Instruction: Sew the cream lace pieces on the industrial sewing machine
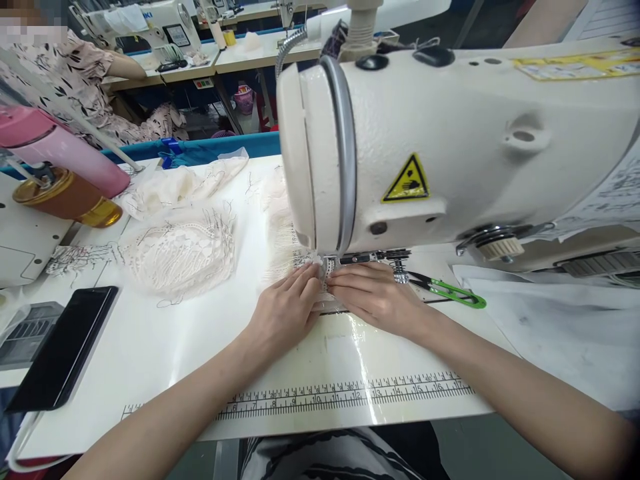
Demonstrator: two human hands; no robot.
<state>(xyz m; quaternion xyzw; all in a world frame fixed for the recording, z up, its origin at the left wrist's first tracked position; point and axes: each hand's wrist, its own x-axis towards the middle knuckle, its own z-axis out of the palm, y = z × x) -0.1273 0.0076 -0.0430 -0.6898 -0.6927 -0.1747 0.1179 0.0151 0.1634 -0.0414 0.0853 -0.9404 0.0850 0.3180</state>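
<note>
White glossy tabletop. Left hand and right hand: fingers bunched on cream fringed lace cloth — pinching or flat, cannot tell — under off-white metal sewing machine. Near right wrist: green-handled thread snips.

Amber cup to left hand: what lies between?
In the head view, a bundle of cream lace with loose threads, then white tabletop, lies between the amber cup and the left hand.

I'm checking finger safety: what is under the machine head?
Pale fabric and metal fittings show beneath the machine head, with the left hand and right hand at the fabric. Head and hands hide the rest, including any needle tip.
</note>
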